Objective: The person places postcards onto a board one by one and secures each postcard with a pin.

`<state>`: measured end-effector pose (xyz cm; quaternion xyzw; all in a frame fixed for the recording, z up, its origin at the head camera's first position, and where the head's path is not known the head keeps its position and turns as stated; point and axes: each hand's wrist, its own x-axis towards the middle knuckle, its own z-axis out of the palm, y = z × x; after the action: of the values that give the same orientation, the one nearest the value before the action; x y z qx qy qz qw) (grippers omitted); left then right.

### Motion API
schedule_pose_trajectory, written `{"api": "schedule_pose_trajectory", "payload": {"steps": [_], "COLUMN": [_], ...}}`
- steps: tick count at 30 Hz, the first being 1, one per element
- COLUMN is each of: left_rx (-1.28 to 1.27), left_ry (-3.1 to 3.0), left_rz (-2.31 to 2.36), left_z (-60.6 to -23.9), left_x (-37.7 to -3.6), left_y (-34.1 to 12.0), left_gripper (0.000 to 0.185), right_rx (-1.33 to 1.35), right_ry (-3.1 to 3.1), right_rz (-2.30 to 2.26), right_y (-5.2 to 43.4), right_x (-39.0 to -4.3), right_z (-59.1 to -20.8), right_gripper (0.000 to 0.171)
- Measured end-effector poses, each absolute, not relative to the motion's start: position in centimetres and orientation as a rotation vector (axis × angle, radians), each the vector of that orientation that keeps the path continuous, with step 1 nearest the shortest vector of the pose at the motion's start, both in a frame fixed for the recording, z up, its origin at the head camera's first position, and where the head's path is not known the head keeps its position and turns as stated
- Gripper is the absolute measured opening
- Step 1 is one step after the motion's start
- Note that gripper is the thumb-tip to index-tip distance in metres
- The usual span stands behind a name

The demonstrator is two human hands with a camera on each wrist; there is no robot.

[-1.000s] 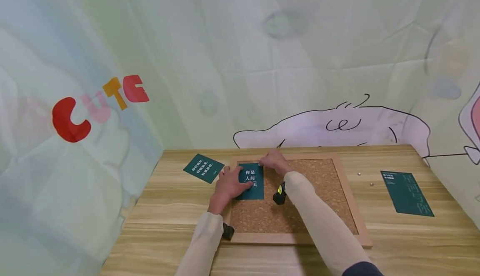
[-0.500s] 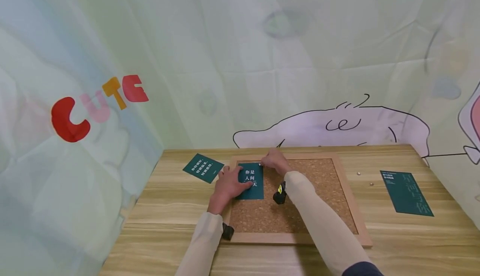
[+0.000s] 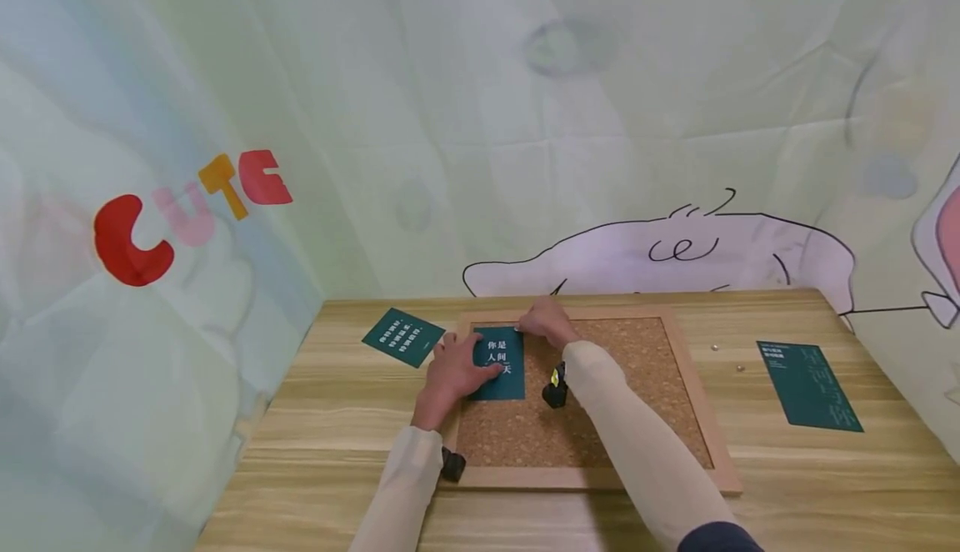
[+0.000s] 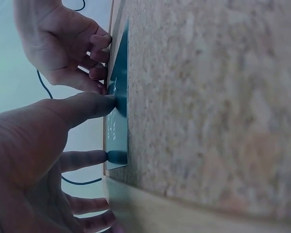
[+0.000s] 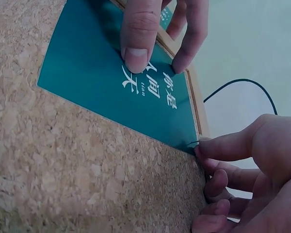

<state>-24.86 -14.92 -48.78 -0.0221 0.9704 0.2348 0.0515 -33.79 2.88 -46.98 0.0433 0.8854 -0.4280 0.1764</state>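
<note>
Green card [image 3: 498, 363] lies flat in the far-left corner of the cork board [image 3: 600, 419], which sits on the worktop [image 3: 787, 485]. Left hand [image 3: 450, 373]: straight fingers pressing the card face down, nothing gripped. Right hand [image 3: 549, 323]: at the card's far-right corner, fingers curled, thumb and forefinger pinching a small pin [image 5: 192, 142] against that corner. Second green card [image 3: 402, 337] on the worktop just left of the board frame; third green card [image 3: 808, 384] well off to the right.
</note>
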Motion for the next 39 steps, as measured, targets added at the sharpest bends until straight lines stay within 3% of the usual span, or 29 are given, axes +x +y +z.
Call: {"api": "schedule_pose_trajectory", "payload": {"steps": [8, 15, 25, 39], "left_rx": [-0.069, -0.08, -0.082, -0.105], "left_ry": [2.951, 2.946, 2.939, 2.92], "left_rz": [0.718, 0.735, 0.78, 0.792], "left_z": [-48.7, -48.3, -48.3, -48.3], "left_x": [-24.7, -24.5, -24.4, -24.8], "left_y": [-14.9, -14.7, -14.8, -14.7], "left_gripper": [0.076, 0.075, 0.074, 0.072], "right_rx": [0.083, 0.052, 0.037, -0.018], "right_ry": [2.554, 2.61, 2.64, 2.696], "right_rz": [-1.118, -1.085, -1.1, -1.087], "right_y": [2.6, 2.7, 2.9, 3.0], "right_x": [-33.6, -33.0, -32.6, -32.5], "right_z": [-46.3, -46.3, -46.9, -47.7], "right_gripper": [0.015, 0.024, 0.017, 0.022]}}
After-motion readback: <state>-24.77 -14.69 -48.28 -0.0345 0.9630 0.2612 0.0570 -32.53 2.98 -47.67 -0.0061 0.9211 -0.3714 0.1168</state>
